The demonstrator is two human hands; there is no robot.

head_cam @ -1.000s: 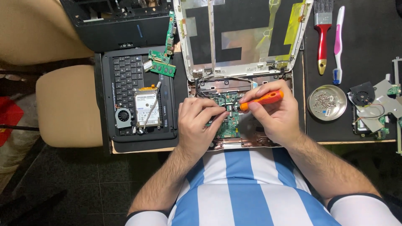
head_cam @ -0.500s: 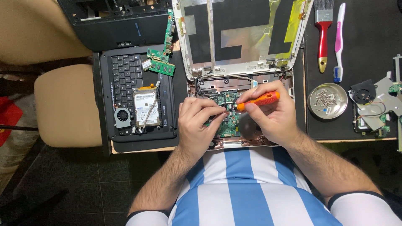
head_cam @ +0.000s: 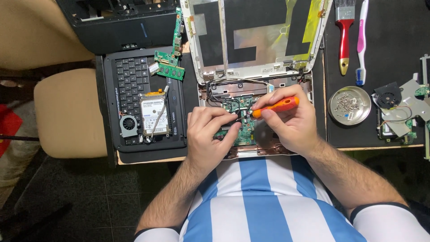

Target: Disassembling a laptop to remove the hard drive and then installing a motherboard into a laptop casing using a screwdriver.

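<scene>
You are working on the green circuit board (head_cam: 236,127) that is sitting in the opened laptop base (head_cam: 264,150) at the centre of the frame, just above your striped shirt. Your right hand (head_cam: 291,123) is grasping an orange-handled screwdriver (head_cam: 274,106), fingers wrapped round the handle, and you are holding it nearly level with the tip pointing left onto the board; the tip itself is too small to make out. Your left hand (head_cam: 209,136) is resting on the board's left edge with the fingers curled down and pressing on it, holding nothing that shows.

Judging by how things are lying, the strip-down is looking well advanced. The lid (head_cam: 255,38) is standing folded back in the upper centre with its inner foil and tape bared. The keyboard panel (head_cam: 134,85) is lying out to the left with a hard drive (head_cam: 154,116), a small fan (head_cam: 129,126) and two green memory modules (head_cam: 169,65) resting on it. To the right, a round metal dish (head_cam: 349,105) is holding loose screws, and beyond it a second fan on a metal bracket (head_cam: 396,101) is lying near the right edge. A red-handled paintbrush (head_cam: 344,36) and a pink toothbrush (head_cam: 361,42) are lying side by side in the upper right.

What seems to be left is the board itself, which is still sitting in the base with cables running above it
</scene>
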